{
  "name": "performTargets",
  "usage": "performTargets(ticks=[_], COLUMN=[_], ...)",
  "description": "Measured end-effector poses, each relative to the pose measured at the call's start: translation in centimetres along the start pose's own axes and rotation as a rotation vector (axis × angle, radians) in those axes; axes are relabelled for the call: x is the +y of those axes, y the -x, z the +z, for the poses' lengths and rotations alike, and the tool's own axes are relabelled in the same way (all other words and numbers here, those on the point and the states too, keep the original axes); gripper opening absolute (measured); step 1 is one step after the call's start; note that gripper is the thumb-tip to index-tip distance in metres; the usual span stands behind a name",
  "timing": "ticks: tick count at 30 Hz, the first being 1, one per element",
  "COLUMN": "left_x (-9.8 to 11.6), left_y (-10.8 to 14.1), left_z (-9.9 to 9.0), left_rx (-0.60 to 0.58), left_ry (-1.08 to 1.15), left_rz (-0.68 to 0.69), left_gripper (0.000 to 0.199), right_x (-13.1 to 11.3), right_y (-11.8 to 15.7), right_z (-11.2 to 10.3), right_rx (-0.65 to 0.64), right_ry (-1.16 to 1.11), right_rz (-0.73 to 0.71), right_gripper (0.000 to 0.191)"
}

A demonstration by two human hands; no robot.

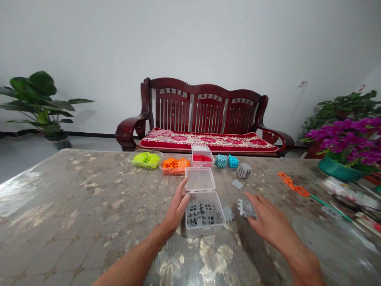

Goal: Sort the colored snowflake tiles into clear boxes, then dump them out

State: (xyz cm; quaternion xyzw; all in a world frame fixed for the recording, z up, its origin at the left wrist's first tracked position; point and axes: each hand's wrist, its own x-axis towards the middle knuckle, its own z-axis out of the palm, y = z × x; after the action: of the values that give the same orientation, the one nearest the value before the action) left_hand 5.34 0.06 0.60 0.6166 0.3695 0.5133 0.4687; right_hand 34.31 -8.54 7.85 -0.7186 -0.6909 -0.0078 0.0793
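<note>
The right hand (pixel 266 216) pinches some gray bumpy pieces (pixel 246 207) between thumb and fingers, to the right of the clear box (pixel 205 229). The left hand (pixel 176 208) touches the box's left side; I can't tell if it grips. More gray bits (pixel 202 210) lie inside. Farther back sit orange pieces (pixel 175 165) and lime pieces (pixel 145 159).

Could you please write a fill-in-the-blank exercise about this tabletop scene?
The box lid near the left hand is swung ____.
The right hand holds notched plastic colored ____.
The tub left of the orange pieces holds pieces colored ____.
The flowers at far right are ____.

Missing words: open; gray; lime green; purple.
</note>
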Motion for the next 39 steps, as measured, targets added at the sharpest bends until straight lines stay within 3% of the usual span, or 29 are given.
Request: performTargets(ticks=[4, 9, 12, 14, 19, 24, 31, 35, 39], left_x=[0.2, -0.1, -0.6, -0.9, -0.7, -0.4, -0.4, -0.3, -0.4], left_y=[0.0, 0.0, -0.1, -0.1, -0.1, 0.0, 0.0, -0.2, -0.4], left_z=[0.1, 0.2, 0.1, 0.0, 0.0, 0.0, 0.2, 0.2, 0.1], left_rx=[-0.029, -0.034, -0.042, -0.042, -0.031, -0.012, -0.033, -0.005, 0.056], left_ry=[0.037, 0.082, 0.072, 0.062, 0.059, 0.064, 0.161, 0.206, 0.211], left_rz=[0.014, 0.022, 0.034, 0.036, 0.000, -0.019, -0.037, -0.054, -0.061], left_gripper=[0.061, 0.060, 0.061, 0.061, 0.064, 0.065, 0.067, 0.068, 0.070], right_x=[-4.2, -9.4, -10.6, -10.4, -7.2, -2.1, 2.8, 6.1, 8.4], right_y=[-1.1, -2.3, -2.8, -3.1, -3.7, -4.3, -3.8, -3.4, -2.7], right_z=[-2.7, -2.8, -2.0, -1.6, -1.1, 0.7, 4.6, 5.5, 6.3], right_rx=[0.024, -0.075, -0.169, -0.174, -0.027, 0.069, 0.067, 0.141, 0.106], right_ry=[-0.281, -0.400, -0.453, -0.504, -0.639, -0.644, -0.442, -0.293, -0.243], right_rz=[-0.163, -0.387, -0.479, -0.460, -0.267, -0.061, 0.080, 0.228, 0.300], right_gripper=[0.065, 0.062, 0.057, 0.051, 0.032, 0.034, 0.037, 0.044, 0.044])
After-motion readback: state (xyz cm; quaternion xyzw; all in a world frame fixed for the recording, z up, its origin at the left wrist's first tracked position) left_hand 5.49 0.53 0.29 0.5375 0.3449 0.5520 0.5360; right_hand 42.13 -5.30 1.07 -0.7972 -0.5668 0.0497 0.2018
